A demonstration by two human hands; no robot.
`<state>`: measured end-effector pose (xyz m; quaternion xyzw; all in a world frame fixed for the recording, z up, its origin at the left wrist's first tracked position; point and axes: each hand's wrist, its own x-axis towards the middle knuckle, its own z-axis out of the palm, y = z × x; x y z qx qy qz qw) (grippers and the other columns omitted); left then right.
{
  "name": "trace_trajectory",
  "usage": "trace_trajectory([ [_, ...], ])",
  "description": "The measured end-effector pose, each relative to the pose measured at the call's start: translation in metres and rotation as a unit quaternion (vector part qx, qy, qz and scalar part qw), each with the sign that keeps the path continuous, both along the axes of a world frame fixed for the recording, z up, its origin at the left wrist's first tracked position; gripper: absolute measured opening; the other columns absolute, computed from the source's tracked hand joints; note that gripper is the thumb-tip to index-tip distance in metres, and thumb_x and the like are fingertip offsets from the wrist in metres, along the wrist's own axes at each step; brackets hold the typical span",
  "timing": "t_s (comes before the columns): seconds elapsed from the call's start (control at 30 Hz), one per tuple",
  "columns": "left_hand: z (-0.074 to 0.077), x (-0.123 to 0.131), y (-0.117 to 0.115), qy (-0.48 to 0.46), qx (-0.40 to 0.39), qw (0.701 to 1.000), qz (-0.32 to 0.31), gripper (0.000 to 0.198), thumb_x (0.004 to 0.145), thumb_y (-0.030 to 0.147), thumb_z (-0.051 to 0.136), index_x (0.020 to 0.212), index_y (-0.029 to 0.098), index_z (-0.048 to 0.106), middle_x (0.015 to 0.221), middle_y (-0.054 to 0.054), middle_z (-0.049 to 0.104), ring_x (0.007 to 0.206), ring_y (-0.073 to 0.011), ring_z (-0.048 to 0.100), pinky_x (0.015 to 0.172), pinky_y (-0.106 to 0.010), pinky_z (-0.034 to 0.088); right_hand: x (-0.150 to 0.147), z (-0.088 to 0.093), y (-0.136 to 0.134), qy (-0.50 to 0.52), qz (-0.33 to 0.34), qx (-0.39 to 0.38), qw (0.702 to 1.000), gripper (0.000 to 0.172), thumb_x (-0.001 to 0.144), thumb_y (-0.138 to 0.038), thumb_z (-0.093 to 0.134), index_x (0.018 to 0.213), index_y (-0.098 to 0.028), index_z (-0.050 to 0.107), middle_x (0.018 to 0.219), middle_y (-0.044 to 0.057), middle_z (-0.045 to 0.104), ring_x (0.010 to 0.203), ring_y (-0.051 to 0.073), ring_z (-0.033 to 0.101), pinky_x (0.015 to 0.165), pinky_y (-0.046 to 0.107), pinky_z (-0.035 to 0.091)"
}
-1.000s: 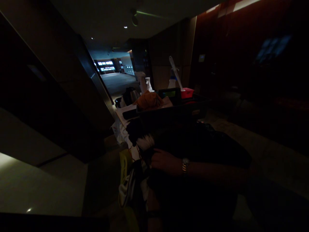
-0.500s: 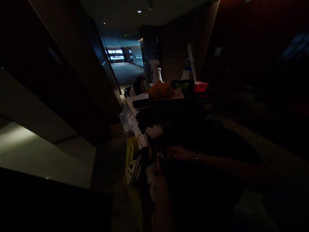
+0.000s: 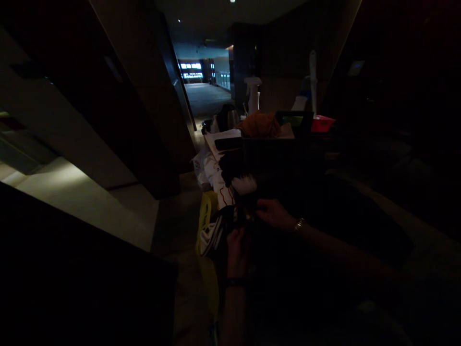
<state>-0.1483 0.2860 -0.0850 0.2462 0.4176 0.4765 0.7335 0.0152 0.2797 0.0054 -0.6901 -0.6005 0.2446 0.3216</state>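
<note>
In the dim light my left hand (image 3: 236, 247) is closed, fingers curled, low at the near end of a loaded cart. My right hand (image 3: 275, 214) is closed too, slightly farther off and to the right, with its fingertips pinched toward the dark area between both hands. What the fingers hold there is too dark to make out. Just left of my hands lies a striped black-and-white cloth item (image 3: 211, 235) against a yellow sign or panel (image 3: 204, 216). Beyond them sit a white bristled brush head (image 3: 244, 184) and a white cloth with a red line (image 3: 226, 196).
A dark caddy (image 3: 273, 149) carries an orange cloth (image 3: 261, 125), a white spray bottle (image 3: 253, 93) and a red container (image 3: 323, 124) with a white handle (image 3: 313, 79). Papers (image 3: 214, 144) lie left of it. A dark wall stands left; a corridor (image 3: 205, 96) runs ahead.
My view has turned left, so the cart appears farther right. My hands have come apart: the right is now farther away and higher than the left.
</note>
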Motion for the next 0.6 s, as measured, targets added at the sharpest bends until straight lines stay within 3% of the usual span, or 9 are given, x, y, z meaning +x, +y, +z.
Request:
trace_trajectory([
  [0.1, 0.015, -0.023, 0.018, -0.073, -0.028, 0.996, 0.045, 0.022, 0.071, 0.005, 0.073, 0.071, 0.015, 0.054, 0.066, 0.006, 0.054, 0.054, -0.0035, 0.05, 0.051, -0.013, 0.043, -0.002, 0.021, 0.019, 0.026, -0.021, 0.084, 0.996, 0.005, 0.074, -0.015, 0.052, 0.069, -0.016, 0.053, 0.063, -0.004, 0.05, 0.062, 0.01, 0.045, 0.059, 0.022, 0.032],
  [0.2, 0.05, -0.052, 0.036, -0.132, 0.054, 0.988, 0.067, 0.034, 0.062, 0.012, 0.082, 0.066, 0.015, 0.048, 0.06, 0.009, 0.047, 0.047, -0.0005, 0.039, 0.044, -0.01, 0.035, -0.001, 0.03, 0.034, 0.099, -0.024, 0.103, 0.989, 0.002, 0.068, -0.015, 0.053, 0.069, -0.017, 0.053, 0.072, -0.002, 0.058, 0.072, 0.012, 0.053, 0.069, 0.024, 0.04],
  [0.27, 0.074, -0.066, 0.042, -0.122, 0.124, 0.981, 0.086, 0.046, 0.055, 0.023, 0.089, 0.064, 0.017, 0.045, 0.061, 0.009, 0.049, 0.049, -0.0019, 0.041, 0.046, -0.012, 0.039, 0.001, 0.031, 0.035, 0.158, 0.032, 0.076, 0.984, 0.009, 0.073, -0.024, 0.058, 0.073, -0.017, 0.052, 0.083, 0.002, 0.067, 0.08, 0.015, 0.059, 0.078, 0.027, 0.045],
  [0.33, 0.085, -0.072, 0.037, -0.075, 0.169, 0.976, 0.117, 0.048, 0.056, 0.037, 0.09, 0.069, 0.018, 0.048, 0.07, 0.006, 0.056, 0.059, -0.0049, 0.051, 0.054, -0.015, 0.046, 0.003, 0.029, 0.032, 0.197, 0.087, 0.042, 0.976, 0.022, 0.079, -0.038, 0.06, 0.078, -0.019, 0.05, 0.086, 0.005, 0.071, 0.084, 0.017, 0.063, 0.083, 0.031, 0.047],
  [0.4, 0.077, -0.07, 0.021, 0.011, 0.177, 0.974, 0.14, 0.042, 0.067, 0.047, 0.084, 0.086, 0.021, 0.058, 0.092, 0.002, 0.063, 0.082, -0.0089, 0.06, 0.068, -0.018, 0.052, 0.003, 0.026, 0.027, 0.226, 0.101, 0.022, 0.969, 0.029, 0.082, -0.045, 0.06, 0.083, -0.02, 0.046, 0.083, 0.005, 0.072, 0.082, 0.018, 0.066, 0.084, 0.034, 0.05],
  [0.47, 0.053, -0.059, 0.0, 0.086, 0.106, 0.98, 0.144, 0.046, 0.074, 0.049, 0.079, 0.106, 0.024, 0.058, 0.114, -0.002, 0.061, 0.101, -0.0126, 0.06, 0.077, -0.02, 0.052, 0.004, 0.022, 0.023, 0.262, 0.099, 0.015, 0.96, 0.034, 0.081, -0.047, 0.062, 0.092, -0.02, 0.045, 0.086, 0.005, 0.072, 0.083, 0.018, 0.067, 0.086, 0.036, 0.052],
  [0.53, 0.025, -0.044, -0.017, 0.093, 0.007, 0.991, 0.092, 0.056, 0.074, 0.047, 0.079, 0.118, 0.023, 0.054, 0.121, -0.007, 0.06, 0.102, -0.016, 0.061, 0.075, -0.024, 0.052, 0.005, 0.019, 0.02, 0.288, 0.112, 0.001, 0.951, 0.043, 0.078, -0.045, 0.067, 0.105, -0.02, 0.045, 0.098, 0.007, 0.072, 0.09, 0.018, 0.069, 0.089, 0.038, 0.053],
  [0.6, 0.008, -0.03, -0.025, 0.058, -0.023, 0.998, 0.016, 0.069, 0.072, 0.051, 0.08, 0.128, 0.023, 0.05, 0.111, -0.008, 0.064, 0.088, -0.0156, 0.063, 0.066, -0.025, 0.05, 0.007, 0.017, 0.019, 0.276, 0.137, -0.004, 0.951, 0.053, 0.075, -0.04, 0.069, 0.119, -0.02, 0.047, 0.108, 0.008, 0.071, 0.098, 0.019, 0.068, 0.093, 0.037, 0.053],
])
